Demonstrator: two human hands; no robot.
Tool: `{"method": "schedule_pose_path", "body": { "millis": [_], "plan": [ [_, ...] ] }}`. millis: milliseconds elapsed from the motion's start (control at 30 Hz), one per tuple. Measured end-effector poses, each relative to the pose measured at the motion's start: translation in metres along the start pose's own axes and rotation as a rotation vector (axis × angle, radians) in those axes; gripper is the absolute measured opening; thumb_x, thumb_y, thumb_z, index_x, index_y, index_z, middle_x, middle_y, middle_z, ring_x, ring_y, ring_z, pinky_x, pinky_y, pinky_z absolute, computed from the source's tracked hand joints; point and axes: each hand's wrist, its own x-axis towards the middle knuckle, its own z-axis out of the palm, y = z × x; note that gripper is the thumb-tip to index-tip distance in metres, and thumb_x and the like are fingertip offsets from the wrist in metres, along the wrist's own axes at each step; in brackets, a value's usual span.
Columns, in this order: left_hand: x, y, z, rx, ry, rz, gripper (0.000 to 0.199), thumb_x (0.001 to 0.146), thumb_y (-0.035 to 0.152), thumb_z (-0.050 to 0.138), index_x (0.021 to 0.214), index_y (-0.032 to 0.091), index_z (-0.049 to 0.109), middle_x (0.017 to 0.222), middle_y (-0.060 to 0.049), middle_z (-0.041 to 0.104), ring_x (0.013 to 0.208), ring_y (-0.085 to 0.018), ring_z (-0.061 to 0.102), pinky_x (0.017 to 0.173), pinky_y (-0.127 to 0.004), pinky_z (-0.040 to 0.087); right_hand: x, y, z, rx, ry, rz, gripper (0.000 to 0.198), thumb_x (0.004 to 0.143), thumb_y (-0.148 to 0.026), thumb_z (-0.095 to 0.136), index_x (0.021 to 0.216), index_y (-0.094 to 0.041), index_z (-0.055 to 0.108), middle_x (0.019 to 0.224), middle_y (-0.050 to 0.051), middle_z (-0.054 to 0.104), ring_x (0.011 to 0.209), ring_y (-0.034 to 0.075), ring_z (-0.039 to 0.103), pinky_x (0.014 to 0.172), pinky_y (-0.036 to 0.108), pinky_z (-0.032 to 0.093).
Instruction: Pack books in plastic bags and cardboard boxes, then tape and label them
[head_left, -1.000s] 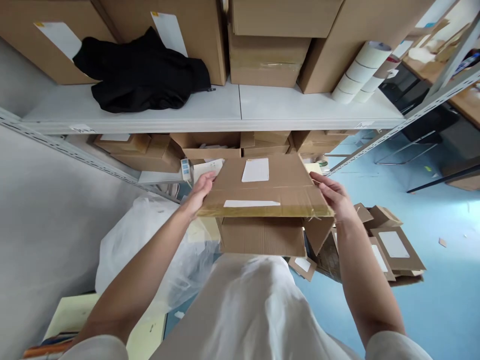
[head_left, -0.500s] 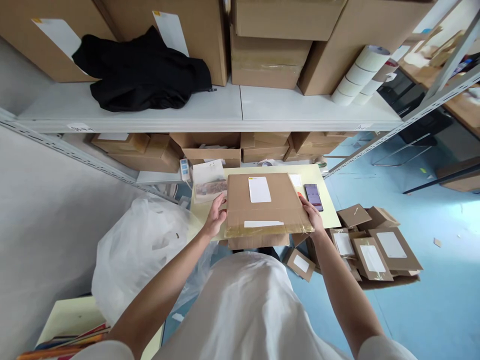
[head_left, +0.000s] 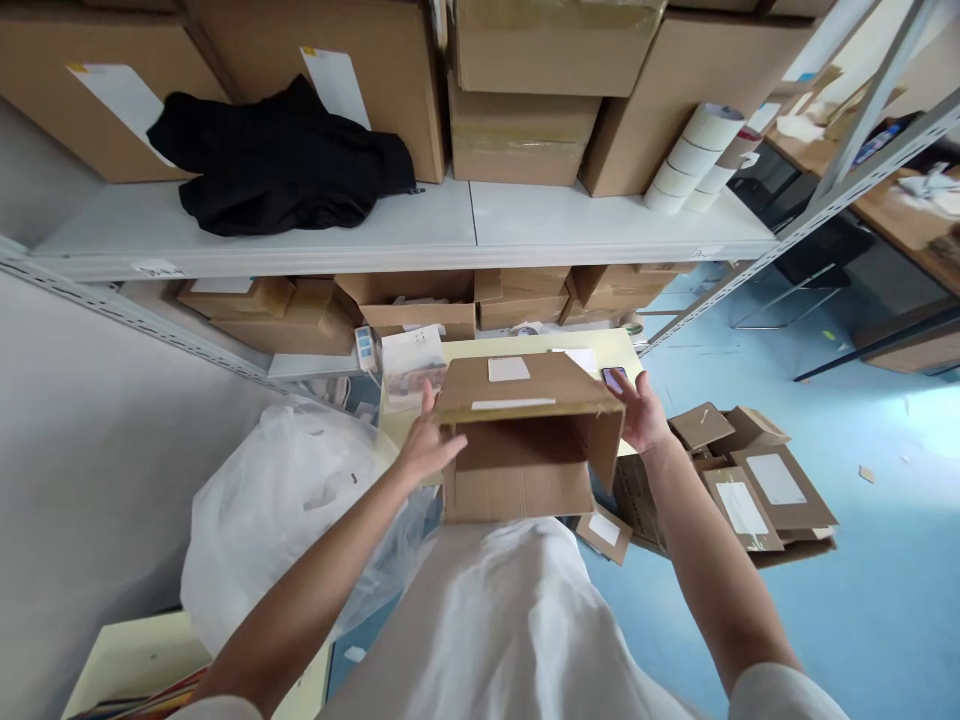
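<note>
A brown cardboard box (head_left: 517, 390) is in front of me at the table's near edge, its open side facing me and its inside bare. White labels are on its top. My left hand (head_left: 431, 442) is at the box's left edge, fingers apart, with the thumb across the corner of the opening. On the other side, my right hand (head_left: 641, 412) is spread with its palm towards the right wall and flap; whether it touches them I cannot tell. A phone (head_left: 613, 378) lies just behind the right fingers on the pale yellow table (head_left: 615, 345).
A grey shelf (head_left: 420, 225) above the table carries cartons, a black garment (head_left: 285, 160) and label rolls (head_left: 694, 155). Left of the table is a large translucent plastic bag (head_left: 277, 510). Flattened and small boxes (head_left: 772, 485) are piled on the blue floor at right.
The box has tipped so its open side now faces me, with its lower edge nearer my body. My right hand has opened and shifted slightly outward; my left thumb has come across the box's front corner.
</note>
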Motion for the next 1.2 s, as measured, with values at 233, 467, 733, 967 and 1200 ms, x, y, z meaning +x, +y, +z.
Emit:
{"method": "schedule_pose_path", "body": {
  "millis": [233, 467, 733, 967, 1200],
  "plan": [
    [0.049, 0.008, -0.034, -0.190, -0.039, -0.254, 0.060, 0.074, 0.020, 0.044, 0.135, 0.015, 0.047, 0.126, -0.009, 0.060, 0.116, -0.024, 0.056, 0.099, -0.040, 0.043, 0.023, -0.015, 0.007, -0.459, -0.068, -0.234, 0.077, 0.063, -0.019, 0.064, 0.137, -0.027, 0.043, 0.138, 0.008, 0.051, 0.115, 0.024, 0.057, 0.091, 0.040, 0.050],
    [0.033, -0.009, -0.034, 0.501, 0.295, 0.089, 0.048, 0.081, 0.017, 0.049, 0.128, 0.015, 0.052, 0.131, -0.017, 0.054, 0.122, -0.032, 0.048, 0.103, -0.048, 0.035, 0.030, 0.002, -0.028, -1.238, 0.315, -0.510, 0.064, 0.078, -0.022, 0.053, 0.139, -0.009, 0.040, 0.136, 0.021, 0.048, 0.126, 0.033, 0.046, 0.102, 0.053, 0.038],
    [-0.046, 0.007, -0.005, 0.857, -0.053, 0.142, 0.076, 0.074, 0.058, 0.057, 0.131, 0.007, 0.051, 0.143, -0.025, 0.040, 0.136, -0.041, 0.029, 0.110, -0.061, 0.010, -0.061, 0.058, -0.007, -1.897, 0.066, -0.467, 0.062, 0.082, -0.054, 0.052, 0.127, -0.010, 0.053, 0.136, 0.022, 0.047, 0.132, 0.037, 0.034, 0.110, 0.059, 0.015],
    [-0.043, -0.030, 0.024, 0.671, -0.176, -0.016, 0.143, 0.046, 0.075, 0.067, 0.147, -0.003, 0.004, 0.153, -0.032, 0.005, 0.143, -0.043, 0.004, 0.109, -0.062, 0.016, -0.038, 0.089, 0.004, -1.652, 0.002, -0.273, 0.134, 0.058, -0.071, 0.067, 0.149, -0.008, -0.008, 0.154, 0.027, 0.009, 0.142, 0.043, 0.006, 0.106, 0.060, 0.024],
    [-0.007, -0.039, 0.032, 0.397, -0.077, 0.028, 0.138, 0.052, 0.063, 0.072, 0.148, 0.005, -0.008, 0.154, -0.030, 0.004, 0.143, -0.040, 0.002, 0.111, -0.058, 0.020, -0.013, 0.065, 0.024, -1.726, 0.022, -0.339, 0.125, 0.062, -0.064, 0.070, 0.150, -0.009, 0.000, 0.153, 0.029, 0.011, 0.142, 0.043, 0.005, 0.107, 0.062, 0.019]
  ]
}}
